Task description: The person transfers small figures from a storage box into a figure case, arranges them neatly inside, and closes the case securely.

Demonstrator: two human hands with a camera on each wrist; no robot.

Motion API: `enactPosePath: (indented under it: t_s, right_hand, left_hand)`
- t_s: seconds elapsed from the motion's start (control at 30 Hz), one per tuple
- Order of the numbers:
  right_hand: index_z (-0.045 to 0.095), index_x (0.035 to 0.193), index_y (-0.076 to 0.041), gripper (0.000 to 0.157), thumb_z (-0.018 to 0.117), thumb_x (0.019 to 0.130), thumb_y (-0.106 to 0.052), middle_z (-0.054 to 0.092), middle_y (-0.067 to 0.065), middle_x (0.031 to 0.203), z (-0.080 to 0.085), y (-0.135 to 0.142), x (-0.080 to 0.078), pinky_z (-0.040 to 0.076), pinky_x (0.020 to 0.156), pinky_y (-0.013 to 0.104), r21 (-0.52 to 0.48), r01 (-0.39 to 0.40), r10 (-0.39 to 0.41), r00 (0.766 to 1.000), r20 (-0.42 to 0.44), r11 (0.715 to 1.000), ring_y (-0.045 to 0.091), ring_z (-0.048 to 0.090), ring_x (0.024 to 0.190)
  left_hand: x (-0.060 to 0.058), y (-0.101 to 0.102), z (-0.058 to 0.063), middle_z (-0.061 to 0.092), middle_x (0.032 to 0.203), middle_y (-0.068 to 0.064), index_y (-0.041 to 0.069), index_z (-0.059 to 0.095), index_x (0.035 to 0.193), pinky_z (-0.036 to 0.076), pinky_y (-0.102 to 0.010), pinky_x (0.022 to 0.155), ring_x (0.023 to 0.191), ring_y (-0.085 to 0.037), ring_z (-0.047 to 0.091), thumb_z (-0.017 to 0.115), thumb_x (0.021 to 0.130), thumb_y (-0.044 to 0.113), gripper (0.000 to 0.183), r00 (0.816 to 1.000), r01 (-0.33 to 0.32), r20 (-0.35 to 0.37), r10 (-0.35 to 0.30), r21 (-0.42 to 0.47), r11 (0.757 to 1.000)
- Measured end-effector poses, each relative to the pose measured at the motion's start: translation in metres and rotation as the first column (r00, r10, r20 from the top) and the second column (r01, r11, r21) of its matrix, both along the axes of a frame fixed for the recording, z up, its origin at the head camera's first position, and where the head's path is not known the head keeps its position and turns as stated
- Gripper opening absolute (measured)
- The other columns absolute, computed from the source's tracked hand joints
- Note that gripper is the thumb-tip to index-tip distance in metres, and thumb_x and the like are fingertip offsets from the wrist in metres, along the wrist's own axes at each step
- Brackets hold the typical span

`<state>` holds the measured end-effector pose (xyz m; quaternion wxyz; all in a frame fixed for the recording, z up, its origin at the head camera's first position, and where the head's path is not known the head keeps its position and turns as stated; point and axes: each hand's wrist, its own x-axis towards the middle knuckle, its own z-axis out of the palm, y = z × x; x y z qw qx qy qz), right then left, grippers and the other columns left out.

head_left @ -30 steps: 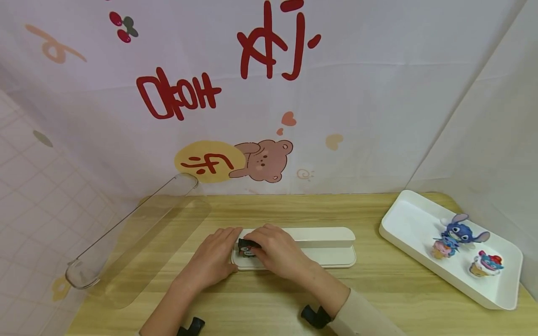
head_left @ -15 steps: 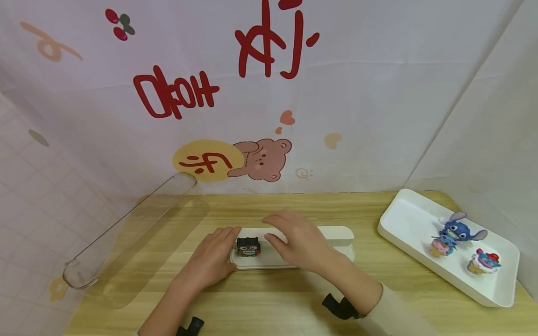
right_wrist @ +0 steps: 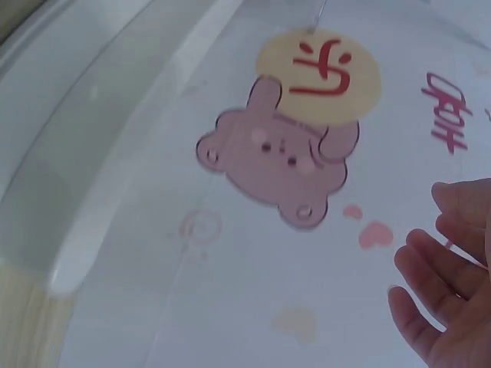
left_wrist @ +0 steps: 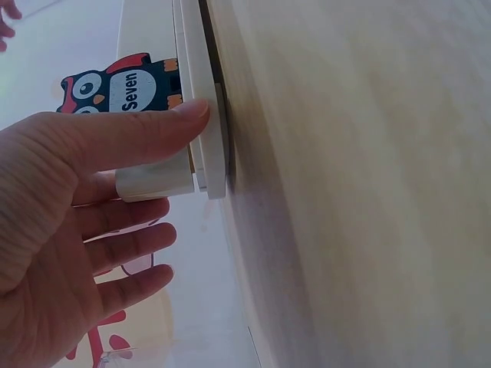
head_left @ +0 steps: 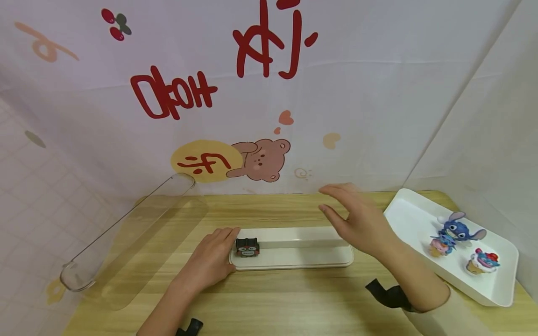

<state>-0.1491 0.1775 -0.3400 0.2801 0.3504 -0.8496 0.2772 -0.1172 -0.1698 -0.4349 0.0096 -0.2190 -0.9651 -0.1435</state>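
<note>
A small dark owl figurine with red wings and big round eyes stands at the left end of a long white two-step display base. In the left wrist view, the owl figurine shows the word "Seven" on its belly. My left hand grips the left end of the base, thumb at the front edge and fingers behind. My right hand hangs in the air past the base's right end, fingers loosely extended, holding nothing. The right wrist view shows this right hand too.
At the right is a white tray with a blue big-eared figurine, a pink ice-cream figurine and another ice-cream-cone figurine. To the left lies a clear plastic cover. A printed cloth hangs behind the wooden table.
My right hand has let go of the owl figurine and moved to the right, away from the base. The owl stays in place, and my left hand keeps its hold.
</note>
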Motion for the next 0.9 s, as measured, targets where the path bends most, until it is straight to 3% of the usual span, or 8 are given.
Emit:
enactPosePath:
  t_s: [0.13,0.27,0.57,0.6,0.67,0.77,0.83,0.9]
  right_hand:
    - [0.071,0.124,0.000,0.046,0.083,0.081,0.004,0.073,0.015,0.120,0.003,0.030,0.000,0.050,0.098,0.029,0.002,0.072,-0.072,0.997,-0.022,0.997,0.034,0.068,0.113]
    - [0.071,0.125,0.002,0.047,0.082,0.080,0.004,0.072,0.017,0.122,0.002,0.057,0.000,0.036,0.106,0.011,-0.012,0.124,-0.124,0.992,-0.036,0.992,0.038,0.066,0.115]
    - [0.068,0.131,0.001,0.051,0.081,0.081,-0.001,0.064,0.019,0.140,-0.009,0.122,0.009,0.027,0.107,0.008,-0.016,0.303,-0.302,0.953,0.031,0.953,0.046,0.057,0.125]
    - [0.068,0.132,0.000,0.051,0.081,0.083,-0.002,0.062,0.019,0.141,-0.011,0.130,0.011,0.032,0.104,0.011,-0.005,0.328,-0.327,0.943,0.055,0.945,0.047,0.057,0.125]
    - [0.066,0.135,0.000,0.050,0.081,0.087,-0.006,0.060,0.020,0.145,-0.014,0.146,0.014,0.040,0.093,0.015,0.027,0.374,-0.374,0.922,0.101,0.927,0.035,0.068,0.104]
    - [0.061,0.139,0.002,0.052,0.078,0.092,-0.011,0.054,0.023,0.151,-0.019,0.171,0.018,0.048,0.097,0.037,0.074,0.427,-0.433,0.885,0.172,0.901,0.039,0.067,0.106]
    - [0.058,0.141,0.006,0.053,0.076,0.095,-0.014,0.049,0.028,0.153,-0.024,0.186,0.019,0.045,0.104,0.057,0.107,0.449,-0.462,0.863,0.204,0.887,0.044,0.065,0.111]
    - [0.053,0.144,0.008,0.057,0.074,0.097,-0.016,0.044,0.033,0.154,-0.030,0.199,0.019,0.028,0.109,0.076,0.120,0.462,-0.477,0.845,0.241,0.879,0.061,0.043,0.134]
  left_hand:
    - [0.000,0.000,0.001,0.061,0.140,-0.016,-0.005,0.053,0.149,0.048,-0.055,0.105,0.128,-0.034,0.056,0.099,0.069,0.011,0.093,1.000,-0.002,0.002,0.002,-0.006,1.000]
    - [0.000,0.001,0.001,0.061,0.140,-0.016,-0.005,0.053,0.149,0.047,-0.055,0.106,0.129,-0.034,0.056,0.098,0.069,0.010,0.093,1.000,-0.006,0.008,0.006,-0.003,1.000]
    - [0.000,-0.001,0.001,0.061,0.140,-0.016,-0.004,0.052,0.149,0.047,-0.056,0.107,0.130,-0.035,0.056,0.098,0.070,0.012,0.092,1.000,-0.010,0.016,0.010,-0.018,1.000]
    - [0.000,-0.001,0.002,0.061,0.140,-0.016,-0.004,0.053,0.149,0.047,-0.056,0.106,0.129,-0.034,0.056,0.098,0.070,0.012,0.092,1.000,-0.009,0.013,0.010,-0.021,1.000]
    - [0.001,0.000,0.002,0.061,0.139,-0.016,-0.004,0.053,0.149,0.047,-0.056,0.106,0.129,-0.034,0.056,0.098,0.070,0.011,0.093,1.000,-0.009,0.009,0.010,-0.023,1.000]
    - [0.001,0.001,0.003,0.061,0.139,-0.016,-0.005,0.053,0.149,0.047,-0.055,0.106,0.129,-0.034,0.056,0.098,0.069,0.010,0.093,1.000,-0.008,0.009,0.008,-0.019,1.000]
    - [0.001,0.001,0.002,0.061,0.140,-0.016,-0.005,0.052,0.149,0.047,-0.056,0.106,0.130,-0.035,0.056,0.098,0.070,0.010,0.092,1.000,-0.009,0.013,0.009,-0.015,1.000]
    - [0.001,0.001,0.002,0.061,0.140,-0.016,-0.005,0.052,0.149,0.047,-0.056,0.106,0.130,-0.035,0.055,0.097,0.070,0.010,0.093,1.000,-0.010,0.015,0.011,-0.013,1.000]
